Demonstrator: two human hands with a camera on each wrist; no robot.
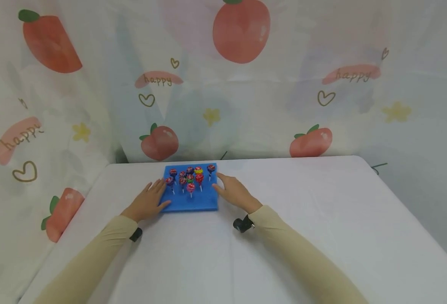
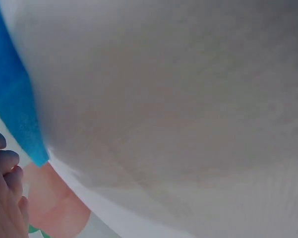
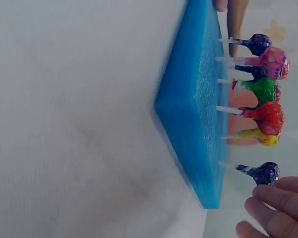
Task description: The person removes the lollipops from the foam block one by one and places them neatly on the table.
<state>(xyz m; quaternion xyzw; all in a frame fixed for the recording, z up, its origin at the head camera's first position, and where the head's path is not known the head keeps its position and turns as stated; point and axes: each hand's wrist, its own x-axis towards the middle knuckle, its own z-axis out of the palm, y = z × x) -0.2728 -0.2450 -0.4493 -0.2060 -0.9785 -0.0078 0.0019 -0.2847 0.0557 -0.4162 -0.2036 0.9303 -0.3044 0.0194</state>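
Note:
A blue foam block (image 1: 202,203) lies on the table, with several wrapped lollipops standing upright in it by their white sticks. Among them are a pink lollipop (image 1: 191,188), a red lollipop (image 3: 268,118), a green lollipop (image 3: 260,90) and a dark blue lollipop (image 3: 266,173). My left hand (image 1: 146,202) rests at the block's left side, fingers extended and thumb spread along the near left corner. At the right side is my right hand (image 1: 236,192), fingers loosely extended. Its fingertips come close to the dark blue lollipop; whether they touch it I cannot tell.
The white-covered table (image 1: 303,236) extends widely to the right and in front of the block. Behind it hangs a patterned curtain (image 1: 261,101). Black wrist cameras sit under both sleeves, the right camera (image 1: 242,224) hanging just above the tabletop.

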